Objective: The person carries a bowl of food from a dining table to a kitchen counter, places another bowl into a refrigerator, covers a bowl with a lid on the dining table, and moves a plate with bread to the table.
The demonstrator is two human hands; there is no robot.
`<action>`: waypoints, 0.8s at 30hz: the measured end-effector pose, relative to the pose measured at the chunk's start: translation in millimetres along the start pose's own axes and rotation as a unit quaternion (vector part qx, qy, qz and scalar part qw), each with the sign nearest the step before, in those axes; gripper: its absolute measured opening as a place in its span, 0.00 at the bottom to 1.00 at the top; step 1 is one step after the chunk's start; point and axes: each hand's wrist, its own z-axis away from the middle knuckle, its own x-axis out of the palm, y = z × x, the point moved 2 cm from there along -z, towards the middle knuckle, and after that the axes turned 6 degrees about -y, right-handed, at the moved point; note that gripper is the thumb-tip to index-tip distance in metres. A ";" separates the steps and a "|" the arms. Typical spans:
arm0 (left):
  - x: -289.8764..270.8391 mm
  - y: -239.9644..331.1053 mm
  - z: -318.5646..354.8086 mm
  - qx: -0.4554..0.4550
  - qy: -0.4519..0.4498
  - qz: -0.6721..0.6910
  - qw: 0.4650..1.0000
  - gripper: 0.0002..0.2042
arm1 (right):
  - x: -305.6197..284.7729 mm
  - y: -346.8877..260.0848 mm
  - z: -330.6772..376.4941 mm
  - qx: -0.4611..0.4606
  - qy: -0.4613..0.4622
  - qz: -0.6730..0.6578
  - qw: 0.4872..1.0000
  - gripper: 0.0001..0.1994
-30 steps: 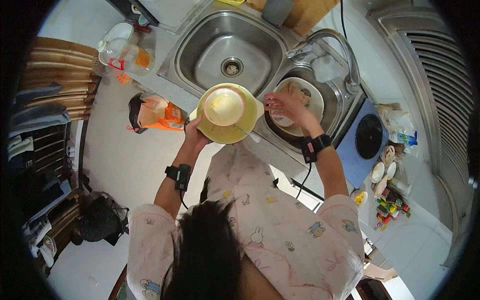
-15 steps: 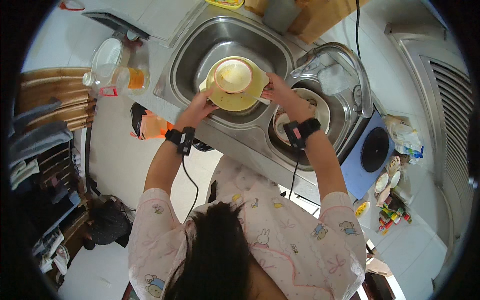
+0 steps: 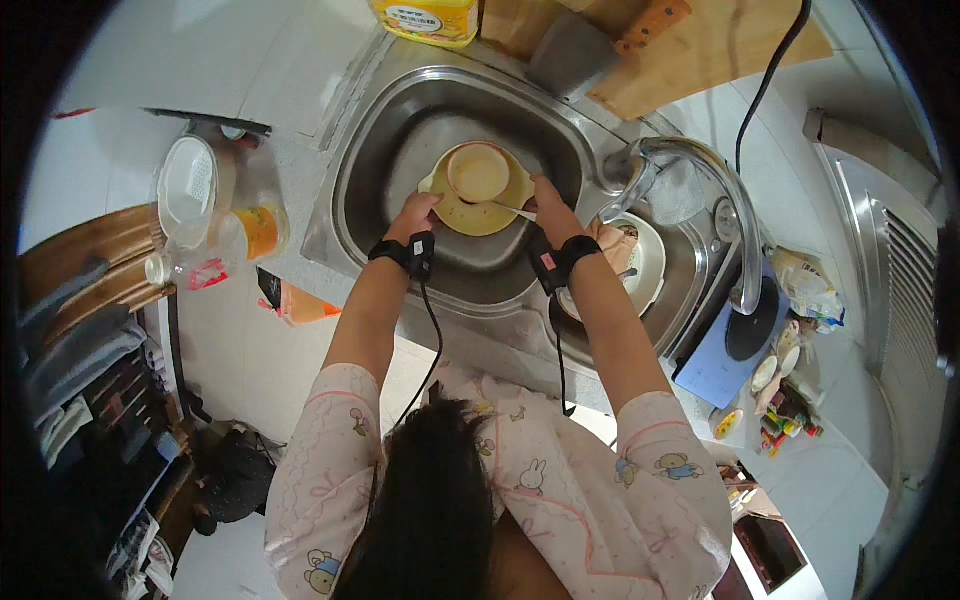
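A yellow dish (image 3: 468,220) with small side handles is held level between my two hands, inside the large left sink basin (image 3: 385,130). A small cream bowl (image 3: 477,174) with a reddish rim stands in it, food residue inside the dish. Beside the bowl lies a spoon (image 3: 515,211), its pale handle pointing toward my right hand. The dish's left edge is gripped by my left hand (image 3: 416,214), its fingers closed. On the opposite edge my right hand (image 3: 548,205) is closed too. Fingertips under the dish are hidden.
The smaller right basin (image 3: 685,270) holds a white bowl (image 3: 648,262) and other dishes. A curved faucet (image 3: 735,185) arches over it. Behind the sink stand a yellow bottle (image 3: 430,22) and a cutting board (image 3: 730,60). A blue hotplate (image 3: 715,365) sits at right.
Both hands have lowered the dish, with the bowl and spoon in it, deeper into the left basin. My arms reach further out, and the view has shifted.
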 end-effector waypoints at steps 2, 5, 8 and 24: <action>-6.1 -1.1 -8.2 0.019 -0.028 -0.008 0.999 0.16 | 1.6 0.8 -10.1 0.010 0.044 -0.023 0.999 0.20; -6.7 -8.2 -17.1 0.022 -0.018 -0.024 0.999 0.14 | -9.0 21.0 -33.9 0.065 0.119 -0.089 0.987 0.20; -10.1 -14.6 -24.7 0.002 0.005 -0.033 0.999 0.13 | -25.9 47.4 -57.2 0.089 0.131 -0.099 0.982 0.19; 21.4 -2.1 12.2 0.009 0.108 -0.235 0.966 0.26 | -39.2 45.2 -29.2 -0.006 0.168 0.097 0.981 0.10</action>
